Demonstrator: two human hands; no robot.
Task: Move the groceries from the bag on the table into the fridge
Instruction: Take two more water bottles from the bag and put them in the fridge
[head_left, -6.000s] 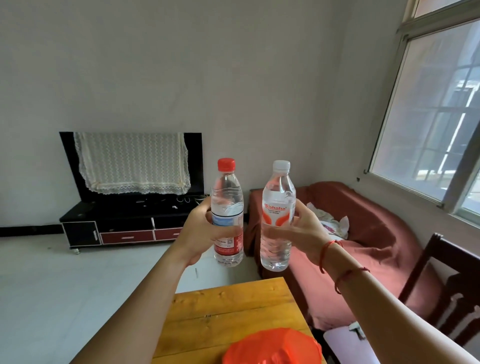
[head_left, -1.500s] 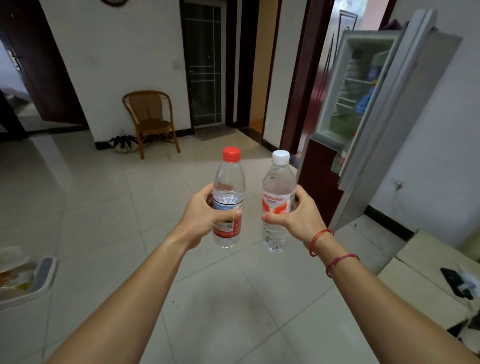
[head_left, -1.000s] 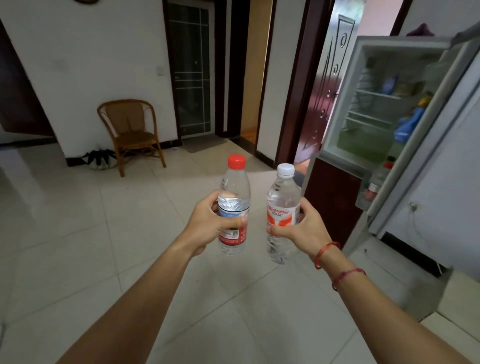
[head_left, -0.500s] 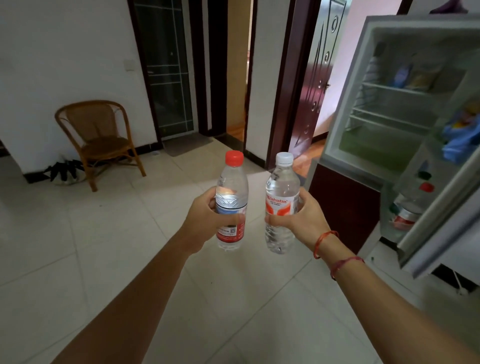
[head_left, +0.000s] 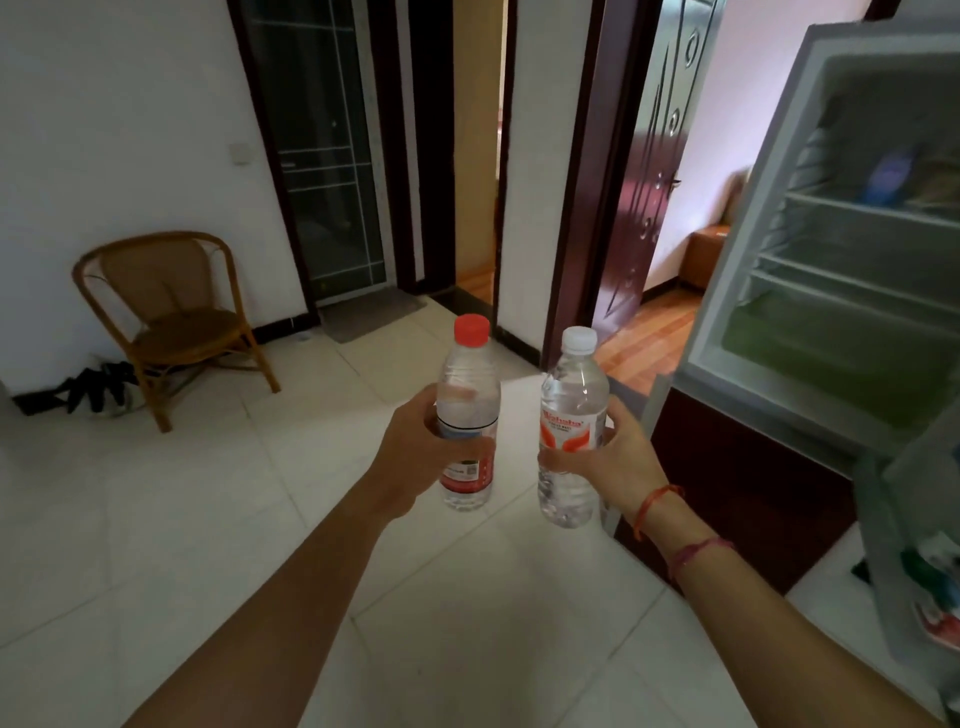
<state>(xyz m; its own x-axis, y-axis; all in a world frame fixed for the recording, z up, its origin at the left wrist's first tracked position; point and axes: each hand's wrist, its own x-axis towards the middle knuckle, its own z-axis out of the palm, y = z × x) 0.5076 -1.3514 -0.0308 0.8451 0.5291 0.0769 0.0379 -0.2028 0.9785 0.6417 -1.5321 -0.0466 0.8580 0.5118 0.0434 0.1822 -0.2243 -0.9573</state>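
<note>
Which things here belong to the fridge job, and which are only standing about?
Belong to the job: red-capped bottle in the left hand; white-capped bottle in the right hand; open fridge.
Standing about: wicker chair; doormat; wooden door.

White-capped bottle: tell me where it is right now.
In the head view, the white-capped bottle stands upright in the right hand, just right of centre, beside the red-capped bottle and left of the open fridge.
</note>
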